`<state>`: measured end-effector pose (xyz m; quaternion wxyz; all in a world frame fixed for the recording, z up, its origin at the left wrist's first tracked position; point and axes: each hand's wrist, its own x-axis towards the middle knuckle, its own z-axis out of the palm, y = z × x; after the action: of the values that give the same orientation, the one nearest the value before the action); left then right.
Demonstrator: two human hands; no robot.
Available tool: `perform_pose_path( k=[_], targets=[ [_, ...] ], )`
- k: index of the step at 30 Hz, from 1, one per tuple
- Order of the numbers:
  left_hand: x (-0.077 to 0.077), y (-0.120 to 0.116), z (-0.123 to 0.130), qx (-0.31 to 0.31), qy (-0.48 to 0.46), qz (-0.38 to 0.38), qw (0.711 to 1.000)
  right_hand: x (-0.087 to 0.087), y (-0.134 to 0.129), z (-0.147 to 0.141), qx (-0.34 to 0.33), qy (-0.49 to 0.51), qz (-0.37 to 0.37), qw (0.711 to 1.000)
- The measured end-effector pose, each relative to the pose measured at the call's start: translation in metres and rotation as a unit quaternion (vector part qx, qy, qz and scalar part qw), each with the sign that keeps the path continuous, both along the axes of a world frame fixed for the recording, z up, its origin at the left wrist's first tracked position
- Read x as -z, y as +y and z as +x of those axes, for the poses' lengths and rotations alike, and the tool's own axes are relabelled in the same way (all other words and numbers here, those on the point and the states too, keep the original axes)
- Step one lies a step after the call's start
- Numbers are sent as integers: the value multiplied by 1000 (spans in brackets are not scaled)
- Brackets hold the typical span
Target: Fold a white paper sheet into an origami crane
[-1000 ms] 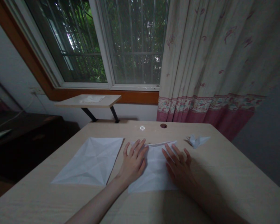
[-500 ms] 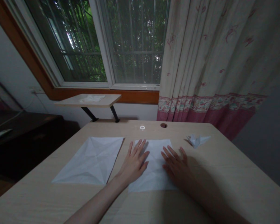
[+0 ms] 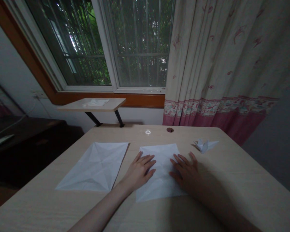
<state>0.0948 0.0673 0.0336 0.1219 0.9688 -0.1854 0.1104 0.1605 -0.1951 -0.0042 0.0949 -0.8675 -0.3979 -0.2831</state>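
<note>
A white sheet of paper (image 3: 160, 180) with faint creases lies in front of me on the desk. On its left edge rests my left hand (image 3: 141, 169), fingers stretched out and slightly bent. My right hand (image 3: 186, 170) lies over the right edge of the same sheet, its fingers spread. Neither hand grips anything. To the left, a second white sheet (image 3: 96, 167) lies flat, marked by several crossing folds. A folded paper crane (image 3: 205, 146) sits beyond my right hand.
The pale wooden desk (image 3: 232, 193) has a round cable hole (image 3: 169, 130) and a small white ring (image 3: 148, 132) near its back edge. A raised shelf (image 3: 116, 104) at the back left bears a crumpled white piece (image 3: 96, 102). A patterned curtain (image 3: 207, 80) hangs behind.
My left hand has drawn slightly nearer, its fingers more bent and angled right. My right hand has shifted a little to the right. The sheet under them has turned slightly.
</note>
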Motion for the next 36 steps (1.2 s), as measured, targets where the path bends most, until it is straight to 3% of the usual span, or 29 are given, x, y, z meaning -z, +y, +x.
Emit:
perform_pose_path(
  k=[9,15,21,26,31,36],
  targets=[
    [-11,-4,-5,22,2,18,1000,4,-6,10,74,-7,-5,997],
    [-6,-8,-5,99,23,-4,995,12,-8,14,114,-5,-9,993],
    [-1,-13,-6,120,32,-28,992,17,-10,17,88,14,7,996],
    [-8,-14,-9,125,46,-30,991,20,-15,24,69,11,32,997],
    [-17,-14,-13,127,72,-12,989,20,-17,30,48,23,47,998],
    [-14,-13,-13,123,81,12,989,18,-15,30,33,48,57,997]
  ],
)
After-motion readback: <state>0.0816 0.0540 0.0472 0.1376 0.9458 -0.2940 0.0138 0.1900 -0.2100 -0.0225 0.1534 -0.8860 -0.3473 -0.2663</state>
